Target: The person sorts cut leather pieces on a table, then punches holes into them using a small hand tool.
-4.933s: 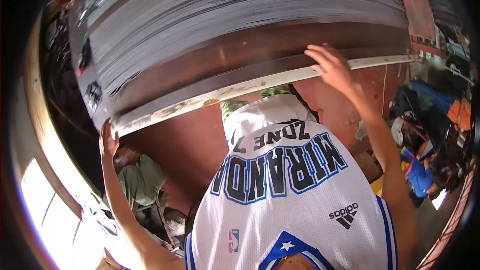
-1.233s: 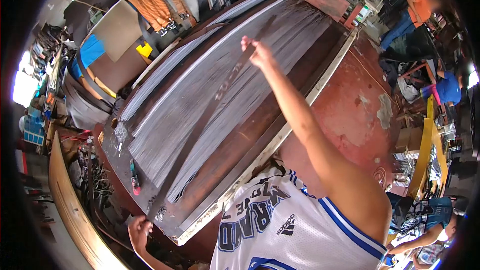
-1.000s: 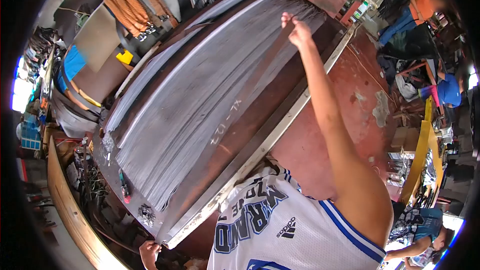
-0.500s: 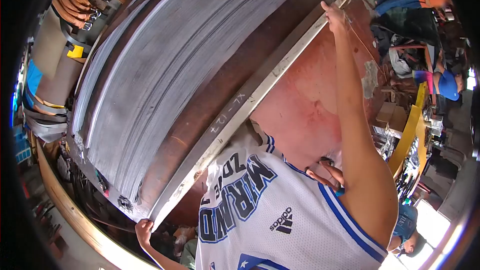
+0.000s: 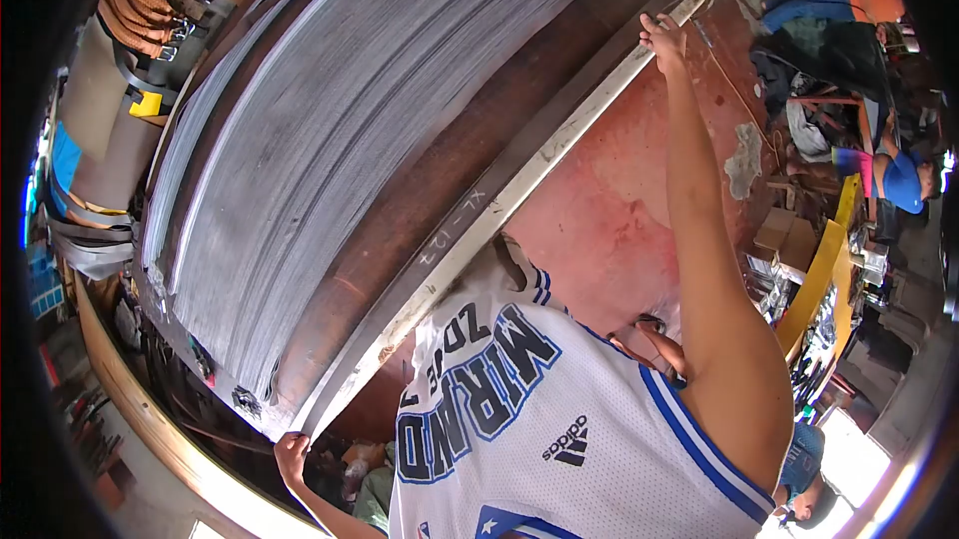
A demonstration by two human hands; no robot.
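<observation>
Long strip (image 5: 440,244) laid along the table's front edge, a hand at each end.
Left hand (image 5: 292,454), 7 o'clock, curled around the near end. The strip is dark grey, thin and flat, with a pale handwritten "XL" mark mid-length, touching the white table rim (image 5: 589,107). Right hand (image 5: 662,39), 1 o'clock, pinches the far end.

A workshop, probably leatherwork: cut strips (image 5: 330,119) cover a long table (image 5: 559,139), and buckled belts (image 5: 150,9) hang beyond.
</observation>
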